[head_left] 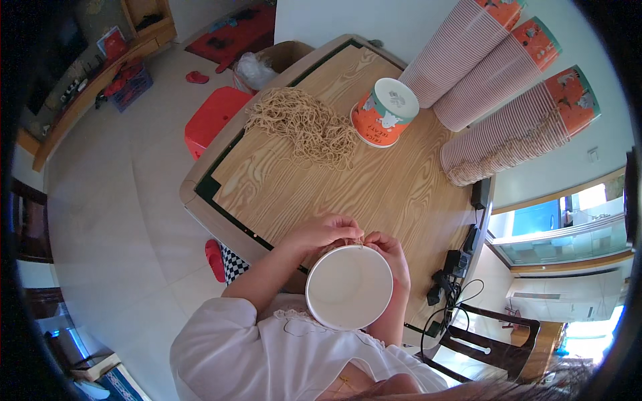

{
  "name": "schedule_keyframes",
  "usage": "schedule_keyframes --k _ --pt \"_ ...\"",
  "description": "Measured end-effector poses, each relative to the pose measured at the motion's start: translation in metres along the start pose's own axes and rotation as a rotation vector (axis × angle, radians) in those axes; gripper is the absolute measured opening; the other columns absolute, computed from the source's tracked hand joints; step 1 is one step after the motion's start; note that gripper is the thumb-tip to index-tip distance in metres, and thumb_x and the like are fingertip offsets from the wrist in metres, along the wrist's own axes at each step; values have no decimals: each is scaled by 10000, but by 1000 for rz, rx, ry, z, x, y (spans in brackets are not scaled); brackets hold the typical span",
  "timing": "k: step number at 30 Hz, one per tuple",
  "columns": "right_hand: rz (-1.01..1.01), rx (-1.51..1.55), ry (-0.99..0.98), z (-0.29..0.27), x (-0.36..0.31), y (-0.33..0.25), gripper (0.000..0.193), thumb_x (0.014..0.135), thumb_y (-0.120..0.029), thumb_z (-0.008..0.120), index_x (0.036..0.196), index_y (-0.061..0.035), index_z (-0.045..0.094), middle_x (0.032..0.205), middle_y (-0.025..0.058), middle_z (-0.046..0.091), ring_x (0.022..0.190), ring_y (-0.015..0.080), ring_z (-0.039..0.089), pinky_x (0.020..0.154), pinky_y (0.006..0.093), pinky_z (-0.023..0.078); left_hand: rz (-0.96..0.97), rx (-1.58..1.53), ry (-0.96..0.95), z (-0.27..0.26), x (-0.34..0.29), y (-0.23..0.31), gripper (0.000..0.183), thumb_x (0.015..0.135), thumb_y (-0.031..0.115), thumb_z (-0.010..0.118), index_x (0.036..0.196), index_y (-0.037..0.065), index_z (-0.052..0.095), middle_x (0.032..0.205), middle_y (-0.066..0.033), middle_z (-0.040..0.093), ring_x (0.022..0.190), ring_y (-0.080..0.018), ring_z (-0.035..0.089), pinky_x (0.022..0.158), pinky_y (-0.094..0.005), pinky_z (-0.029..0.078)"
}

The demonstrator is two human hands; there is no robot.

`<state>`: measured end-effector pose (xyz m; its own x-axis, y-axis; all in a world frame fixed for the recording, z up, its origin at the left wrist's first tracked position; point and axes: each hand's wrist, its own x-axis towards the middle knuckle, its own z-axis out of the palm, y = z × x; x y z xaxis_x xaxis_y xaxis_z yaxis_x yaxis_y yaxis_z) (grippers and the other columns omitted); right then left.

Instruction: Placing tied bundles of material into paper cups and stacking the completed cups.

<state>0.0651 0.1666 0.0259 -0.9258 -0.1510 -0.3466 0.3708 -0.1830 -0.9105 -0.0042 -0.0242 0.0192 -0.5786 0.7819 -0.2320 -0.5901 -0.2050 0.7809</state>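
Observation:
A paper bucket (348,289), white inside, rests against my chest with its open mouth facing up toward me. At its far rim my left hand (329,231) is closed, thumb and fingertips pinched together. My right hand (390,256) is closed in a pinch at the same rim, just to the right. A short stretch of thin tan cord (352,242) shows between the fingertips; the bucket's outer wall is hidden. Beyond them lies a loose heap of tan cords (304,127). Beside that heap stands an orange and green printed paper bucket (382,115), upside down.
Three tall stacks of nested buckets lean at the table's far right, the nearest stack (515,130) with tan cords along it. Black power adapters and cables (456,264) line the right edge of the wooden table (294,194). A red stool (212,120) and dark chair (491,344) stand beside it.

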Motion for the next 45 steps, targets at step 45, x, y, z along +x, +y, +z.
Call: schedule_keyframes --k 45 --pt "-2 -169 141 7 -3 -10 20 791 -10 602 773 -1 599 701 24 612 624 79 560 536 207 443 -73 -343 -24 6 6 -12 225 837 247 582 839 25 612 762 -28 588 695 -113 562 640 -247 458"
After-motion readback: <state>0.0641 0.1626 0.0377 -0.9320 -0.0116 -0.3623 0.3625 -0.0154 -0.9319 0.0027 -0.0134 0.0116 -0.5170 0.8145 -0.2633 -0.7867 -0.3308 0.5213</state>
